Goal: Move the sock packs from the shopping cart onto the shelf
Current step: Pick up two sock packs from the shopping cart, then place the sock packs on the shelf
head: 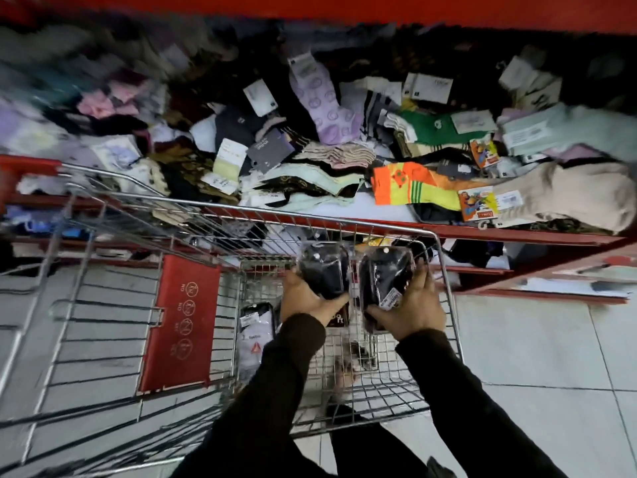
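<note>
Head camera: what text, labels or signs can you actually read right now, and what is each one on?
"NO", above the round prohibition icons: red cart flap.
Labels on both dark sock packs: too blurred.
White sock pack in the cart: logo print unreadable.
Shelf tags: too small.

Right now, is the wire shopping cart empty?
Not empty: a white sock pack lies in the wire shopping cart beside the left hand.

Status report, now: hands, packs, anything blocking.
Left hand grips dark pack; right hand grips another. Both above cart. White pack remains inside. Shelf crowded.
</note>
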### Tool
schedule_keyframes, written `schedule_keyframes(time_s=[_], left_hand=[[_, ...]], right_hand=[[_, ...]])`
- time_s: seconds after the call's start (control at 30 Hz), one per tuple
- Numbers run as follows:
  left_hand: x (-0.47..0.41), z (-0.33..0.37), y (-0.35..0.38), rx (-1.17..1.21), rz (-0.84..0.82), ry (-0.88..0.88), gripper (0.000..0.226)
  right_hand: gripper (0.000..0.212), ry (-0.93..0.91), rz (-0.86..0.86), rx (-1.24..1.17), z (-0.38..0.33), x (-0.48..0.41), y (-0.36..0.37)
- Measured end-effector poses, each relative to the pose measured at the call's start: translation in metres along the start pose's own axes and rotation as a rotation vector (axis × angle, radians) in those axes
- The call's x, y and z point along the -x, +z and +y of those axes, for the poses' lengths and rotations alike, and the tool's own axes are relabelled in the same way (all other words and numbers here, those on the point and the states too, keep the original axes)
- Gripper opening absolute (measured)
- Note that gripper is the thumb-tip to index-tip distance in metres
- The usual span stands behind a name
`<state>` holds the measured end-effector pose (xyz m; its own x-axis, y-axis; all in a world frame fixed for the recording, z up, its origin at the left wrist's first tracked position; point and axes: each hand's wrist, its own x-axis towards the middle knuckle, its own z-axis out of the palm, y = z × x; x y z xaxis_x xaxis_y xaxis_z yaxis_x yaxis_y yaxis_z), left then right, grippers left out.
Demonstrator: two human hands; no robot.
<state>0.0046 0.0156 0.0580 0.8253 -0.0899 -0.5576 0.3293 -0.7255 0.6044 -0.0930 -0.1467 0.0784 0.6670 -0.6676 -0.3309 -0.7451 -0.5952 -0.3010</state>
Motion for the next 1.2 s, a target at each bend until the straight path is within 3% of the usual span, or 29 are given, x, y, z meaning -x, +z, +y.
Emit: schedule_keyframes(time_s=[0.17, 0.47, 0.7, 0.97, 1.2], left_hand=[[0.048, 0.043, -0.061, 0.019, 0.152, 0.26, 0.111], [0.098, 0.16, -0.153, 0.265, 0.451, 0.759, 0.103], [0.098, 0.263, -0.188, 0.457, 0.56, 1.037, 0.1], [0.064, 0.363, -0.186, 0.464, 0.531, 1.058, 0.095], [0.036, 0.376, -0.16, 0.314, 0.512, 0.951, 0.102]], right_hand=[[0.131, -0.146, 0.211, -0.173, -0.03, 0.026, -0.068], [0.113, -0.432, 0.677, -0.552, -0.087, 0.041, -0.209], [0.105, -0.6, 0.97, -0.7, -0.125, 0.01, -0.296], [0.096, -0.562, 1.042, -0.843, -0.16, -0.067, -0.328], [0.096, -0.374, 1.041, -0.633, -0.165, -0.099, -0.312]])
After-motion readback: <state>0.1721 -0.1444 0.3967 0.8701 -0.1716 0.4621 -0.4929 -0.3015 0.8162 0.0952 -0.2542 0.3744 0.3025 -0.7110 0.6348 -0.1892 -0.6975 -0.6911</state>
